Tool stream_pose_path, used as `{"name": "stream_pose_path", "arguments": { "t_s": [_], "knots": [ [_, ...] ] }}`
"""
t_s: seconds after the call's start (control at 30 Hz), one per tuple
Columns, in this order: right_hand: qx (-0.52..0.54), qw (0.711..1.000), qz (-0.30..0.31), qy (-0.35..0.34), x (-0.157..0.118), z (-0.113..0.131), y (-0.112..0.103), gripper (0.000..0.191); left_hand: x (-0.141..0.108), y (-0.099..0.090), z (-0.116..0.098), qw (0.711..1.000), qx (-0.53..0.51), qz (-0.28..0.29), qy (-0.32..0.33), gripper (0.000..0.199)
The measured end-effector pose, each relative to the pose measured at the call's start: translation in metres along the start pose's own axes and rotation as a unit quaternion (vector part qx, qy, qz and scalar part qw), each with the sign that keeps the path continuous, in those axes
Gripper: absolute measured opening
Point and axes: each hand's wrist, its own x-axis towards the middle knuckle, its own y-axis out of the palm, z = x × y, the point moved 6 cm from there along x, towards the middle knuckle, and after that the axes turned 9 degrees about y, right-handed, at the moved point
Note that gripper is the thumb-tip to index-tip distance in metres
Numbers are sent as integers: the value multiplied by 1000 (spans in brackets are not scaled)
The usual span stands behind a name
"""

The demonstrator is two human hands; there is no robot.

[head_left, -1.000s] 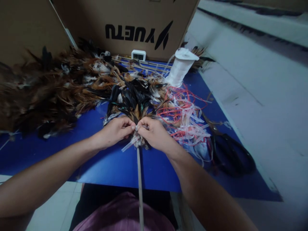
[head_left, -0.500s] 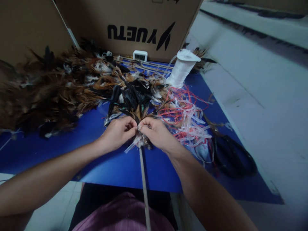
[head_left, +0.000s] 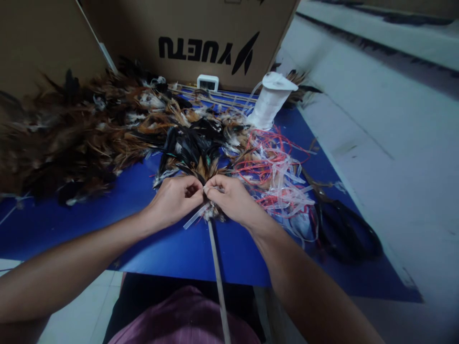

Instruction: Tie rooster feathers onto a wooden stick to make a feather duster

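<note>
1. The feather bunch [head_left: 205, 168] sits in front of me near the bench's near edge, fanned out around the far end of a thin stick [head_left: 217, 270] that runs back toward my lap.
2. A clear strip [head_left: 194, 217] sticks out loose at the bunch's base, so I judge the feathers gathered but the fastening unfinished; a knot, if there is one, is hidden by fingers.
3. My right hand [head_left: 231, 198] pinches a pale bit at that base between thumb and forefinger, probably part of the strip.
4. My left hand [head_left: 177, 199] is curled in beside it, thumb and forefinger tips close together; I cannot tell whether they grip anything.
5. Around this on the blue bench [head_left: 154, 253], a big feather pile [head_left: 93, 129] and several bare sticks [head_left: 224, 101] suggest plenty remains.
6. To the right, the white spool [head_left: 268, 104], tangled strips [head_left: 281, 167] and scissors [head_left: 347, 231] lie apart from both hands.
</note>
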Motion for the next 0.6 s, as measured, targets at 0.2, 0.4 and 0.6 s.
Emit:
{"name": "stream_pose_path", "arguments": {
  "t_s": [0.2, 0.4, 0.6],
  "knots": [
    [27, 999, 20, 8, -1, 1, 0, 8, -1, -1, 1, 1000, -7, -4, -1, 14],
    [76, 994, 54, 61, -4, 0, -3, 9, -2, 0, 3, 999, -31, -16, -1, 14],
    [83, 993, 31, 74, -4, 3, -7, 6, -1, 0, 1, 999, -41, -20, 4, 12]
  ]
}}
